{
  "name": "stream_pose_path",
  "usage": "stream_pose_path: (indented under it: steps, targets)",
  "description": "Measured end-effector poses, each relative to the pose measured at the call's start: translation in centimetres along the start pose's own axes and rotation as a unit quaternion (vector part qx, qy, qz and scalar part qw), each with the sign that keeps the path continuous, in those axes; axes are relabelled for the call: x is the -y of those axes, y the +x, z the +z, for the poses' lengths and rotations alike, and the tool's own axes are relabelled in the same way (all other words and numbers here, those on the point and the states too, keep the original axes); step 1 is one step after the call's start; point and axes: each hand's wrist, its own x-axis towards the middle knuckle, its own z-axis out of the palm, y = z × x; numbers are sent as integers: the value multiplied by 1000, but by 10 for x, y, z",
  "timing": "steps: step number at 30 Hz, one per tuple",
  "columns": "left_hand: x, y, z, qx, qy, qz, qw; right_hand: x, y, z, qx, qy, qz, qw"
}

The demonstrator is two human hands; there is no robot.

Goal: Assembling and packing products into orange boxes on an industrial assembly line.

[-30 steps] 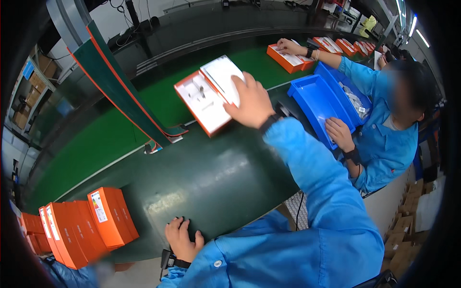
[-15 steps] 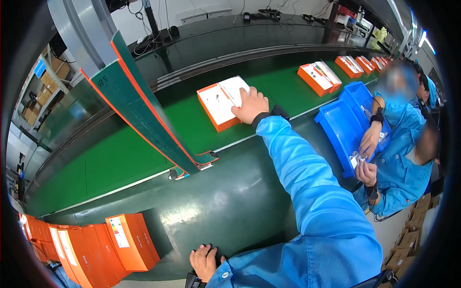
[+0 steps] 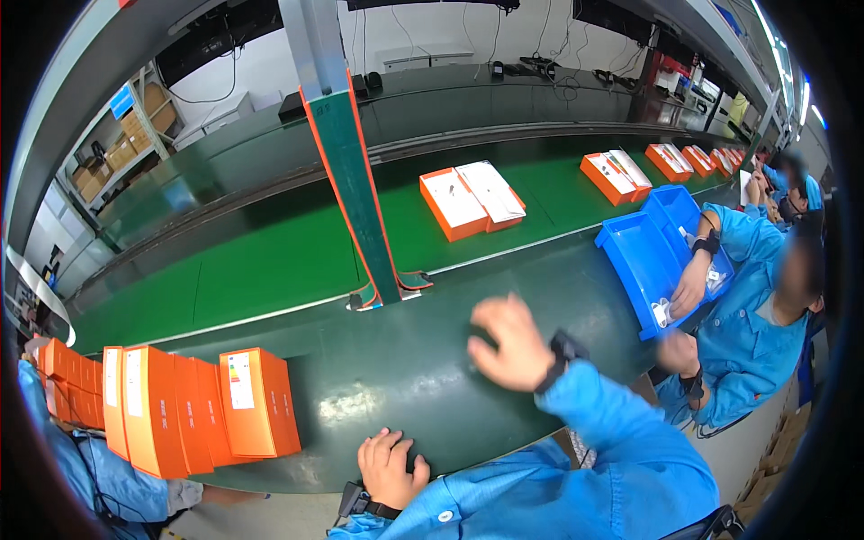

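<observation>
My right hand (image 3: 510, 343), smeared by motion, hangs over the dark green table (image 3: 432, 360), its thumb apart from the curved fingers and nothing visible in it. Beyond it, on the green belt (image 3: 252, 288), lies an open orange box (image 3: 454, 205) with a white inside and a white-topped part on its right. No hand touches that box. At the table's near edge my left hand (image 3: 390, 468) rests with its fingers spread, holding nothing. Left of it, several upright orange boxes (image 3: 258, 405) with white labels stand side by side.
A green upright divider with orange edges (image 3: 351, 189) stands at the belt's near side. More open orange boxes (image 3: 612, 178) line the belt to the right. A co-worker's hands (image 3: 691, 286) are at a blue bin (image 3: 634, 252) with small white parts. Another person's sleeve (image 3: 108, 477) shows at lower left.
My right hand has come off the open box on the belt and drawn back toward me over the table. My left hand stays on the table. The view has shifted.
</observation>
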Motion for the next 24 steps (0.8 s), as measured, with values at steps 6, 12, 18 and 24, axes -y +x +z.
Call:
stream_pose_path:
  steps: [6,12,18,24]
  targets:
    - [-3,7,-9,30,-48,-17,998,68,-135,16,184,-23,23,982]
    - [-51,33,-90,84,-464,-166,866,71,-138,31,177,-30,3,984]
    - [-126,95,-182,-11,-424,300,854,64,-147,20,145,-65,16,987]
    - [-136,94,-217,35,-463,267,844,61,-139,31,158,-50,1,986]
